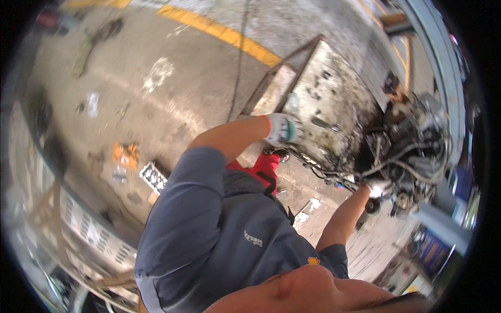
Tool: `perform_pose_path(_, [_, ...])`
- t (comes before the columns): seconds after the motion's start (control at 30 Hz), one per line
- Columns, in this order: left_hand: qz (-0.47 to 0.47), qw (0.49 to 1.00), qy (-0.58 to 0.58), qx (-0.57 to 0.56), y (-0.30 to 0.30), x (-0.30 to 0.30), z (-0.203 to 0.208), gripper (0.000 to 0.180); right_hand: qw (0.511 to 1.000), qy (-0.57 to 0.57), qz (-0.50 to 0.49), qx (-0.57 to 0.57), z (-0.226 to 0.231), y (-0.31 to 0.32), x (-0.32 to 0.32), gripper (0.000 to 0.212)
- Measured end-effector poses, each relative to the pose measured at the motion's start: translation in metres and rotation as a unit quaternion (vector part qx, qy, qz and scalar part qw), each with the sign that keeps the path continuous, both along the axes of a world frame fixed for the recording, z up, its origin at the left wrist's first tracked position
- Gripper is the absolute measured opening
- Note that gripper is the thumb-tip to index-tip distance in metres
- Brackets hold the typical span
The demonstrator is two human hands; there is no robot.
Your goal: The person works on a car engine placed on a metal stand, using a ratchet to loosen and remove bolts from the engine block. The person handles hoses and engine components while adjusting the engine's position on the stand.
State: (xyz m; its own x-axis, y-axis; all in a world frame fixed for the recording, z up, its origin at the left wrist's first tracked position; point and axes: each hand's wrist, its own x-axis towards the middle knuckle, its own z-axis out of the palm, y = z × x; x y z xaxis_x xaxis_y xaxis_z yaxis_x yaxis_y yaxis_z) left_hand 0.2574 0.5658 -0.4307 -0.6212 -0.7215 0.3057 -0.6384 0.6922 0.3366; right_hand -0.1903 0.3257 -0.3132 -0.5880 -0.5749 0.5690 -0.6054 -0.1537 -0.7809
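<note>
My left hand [284, 130], in a white knit glove with a teal patch and an orange cuff, is at the near left edge of a grimy metal worktable [339, 78]. Its fingers are too blurred to read. Just beyond it stands a clear container [293, 103], and a dark hand tool [324, 123] lies on the oily tabletop. My right hand [378, 188], also in a white glove, reaches to the near side of a dark engine assembly [407, 151] with hoses. Its fingertips are hidden among the parts, so any grip cannot be seen.
A blue metal post [451, 88] rises at the right, beyond the engine. On the concrete floor to the left are an orange cloth or bag [126, 155], a clear plastic item [93, 104] and a white perforated metal part [153, 178]. A dark cable [239, 68] crosses the floor.
</note>
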Motion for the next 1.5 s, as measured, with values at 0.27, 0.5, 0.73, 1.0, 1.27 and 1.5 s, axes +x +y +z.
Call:
perform_pose_path(0.27, [0.004,0.999,-0.032,0.025,-0.002,0.003,0.036,0.049,0.993,-0.044,-0.100,0.038,-0.006,-0.003,0.012,0.066])
perform_pose_path(0.5, [-0.023,0.996,-0.079,-0.025,-0.016,-0.001,0.018,0.050,0.993,-0.021,-0.089,0.080,-0.014,-0.004,0.012,0.058])
perform_pose_path(0.73, [-0.027,0.999,-0.032,-0.002,-0.017,-0.008,0.029,0.054,0.991,-0.101,-0.073,0.048,-0.028,-0.004,0.017,0.054])
perform_pose_path(1.0, [-0.062,0.997,-0.029,0.017,-0.019,-0.021,0.035,0.049,0.978,-0.172,0.033,0.111,-0.064,-0.017,0.018,0.051])
perform_pose_path(1.27, [-0.084,0.994,-0.070,0.012,-0.017,-0.024,0.034,0.054,0.959,-0.279,0.049,-0.007,-0.009,0.001,0.042,0.033])
perform_pose_path(1.5, [-0.149,0.986,-0.076,-0.004,-0.022,-0.030,0.027,0.050,0.974,-0.208,0.074,0.043,0.039,0.030,0.032,0.039])
